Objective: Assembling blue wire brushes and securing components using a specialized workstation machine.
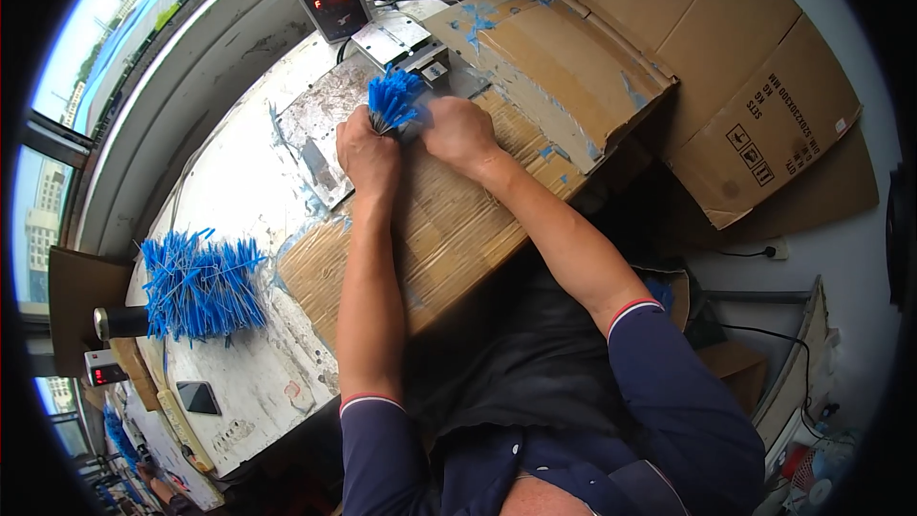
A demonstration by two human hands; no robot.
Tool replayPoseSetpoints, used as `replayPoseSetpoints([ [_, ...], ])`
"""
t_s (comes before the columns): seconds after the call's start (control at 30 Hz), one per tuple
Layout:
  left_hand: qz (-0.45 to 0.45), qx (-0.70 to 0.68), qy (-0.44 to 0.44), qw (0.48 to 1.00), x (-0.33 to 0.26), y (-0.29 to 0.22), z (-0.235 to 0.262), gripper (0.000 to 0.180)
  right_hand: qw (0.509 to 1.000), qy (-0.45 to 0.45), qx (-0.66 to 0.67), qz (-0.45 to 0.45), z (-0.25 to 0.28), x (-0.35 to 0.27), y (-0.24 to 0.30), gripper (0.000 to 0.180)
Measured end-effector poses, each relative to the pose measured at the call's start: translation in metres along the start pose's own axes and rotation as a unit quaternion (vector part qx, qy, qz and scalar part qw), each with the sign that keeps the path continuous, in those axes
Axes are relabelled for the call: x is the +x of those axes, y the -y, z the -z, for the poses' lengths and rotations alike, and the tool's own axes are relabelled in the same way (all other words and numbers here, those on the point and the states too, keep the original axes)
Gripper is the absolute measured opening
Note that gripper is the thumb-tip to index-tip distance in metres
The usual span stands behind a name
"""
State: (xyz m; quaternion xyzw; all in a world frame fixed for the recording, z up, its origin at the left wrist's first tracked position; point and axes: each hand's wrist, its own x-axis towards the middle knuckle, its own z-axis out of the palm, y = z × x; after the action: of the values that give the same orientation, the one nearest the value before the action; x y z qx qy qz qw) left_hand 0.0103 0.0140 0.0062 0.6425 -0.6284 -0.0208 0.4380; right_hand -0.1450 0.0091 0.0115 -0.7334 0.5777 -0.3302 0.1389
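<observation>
Both the left hand (371,155) and right hand (460,132) grip clenched around one small bundle of thin blue plastic strips (393,99) just before the grey metal press (406,46), while a far larger loose blue heap (202,285) waits well behind-left on the worktop (250,392), so most seems undone.

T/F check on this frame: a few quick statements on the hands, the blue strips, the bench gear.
1. Both hands grip one bundle of blue strips. True: the left hand and right hand close around the small blue bundle.
2. The large pile of blue strips lies beside the right elbow. False: the large blue pile lies on the bench to the person's left.
3. A grey box with a red digit display stands beyond the hands. True.
4. The hands work over bare metal only. False: a sheet of corrugated cardboard lies under the forearms.
</observation>
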Motion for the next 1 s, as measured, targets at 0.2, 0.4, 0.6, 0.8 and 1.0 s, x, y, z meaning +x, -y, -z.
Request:
replayPoseSetpoints([
  [0.2, -0.099, 0.041, -0.017, 0.994, -0.004, 0.003, 0.003, 0.010, 0.997, 0.068, 0.000, -0.023, 0.025, -0.006, -0.008, 0.021],
  [0.4, -0.088, 0.188, 0.047, 0.977, 0.000, 0.006, 0.004, 0.012, 0.996, 0.084, -0.024, -0.021, 0.037, -0.009, -0.012, 0.021],
  [0.6, -0.010, 0.019, 0.023, 1.000, -0.002, 0.016, 0.009, 0.011, 0.987, 0.158, 0.023, -0.033, 0.055, -0.008, -0.021, 0.022],
  [0.8, 0.011, -0.228, 0.067, 0.971, -0.005, 0.013, 0.000, 0.019, 0.794, -0.018, 0.575, -0.194, 0.069, 0.005, -0.011, 0.011],
  [1.0, 0.064, -0.279, 0.138, 0.948, -0.003, 0.003, 0.001, 0.023, 0.761, -0.047, 0.625, -0.168, 0.064, 0.025, -0.004, 0.012],
])
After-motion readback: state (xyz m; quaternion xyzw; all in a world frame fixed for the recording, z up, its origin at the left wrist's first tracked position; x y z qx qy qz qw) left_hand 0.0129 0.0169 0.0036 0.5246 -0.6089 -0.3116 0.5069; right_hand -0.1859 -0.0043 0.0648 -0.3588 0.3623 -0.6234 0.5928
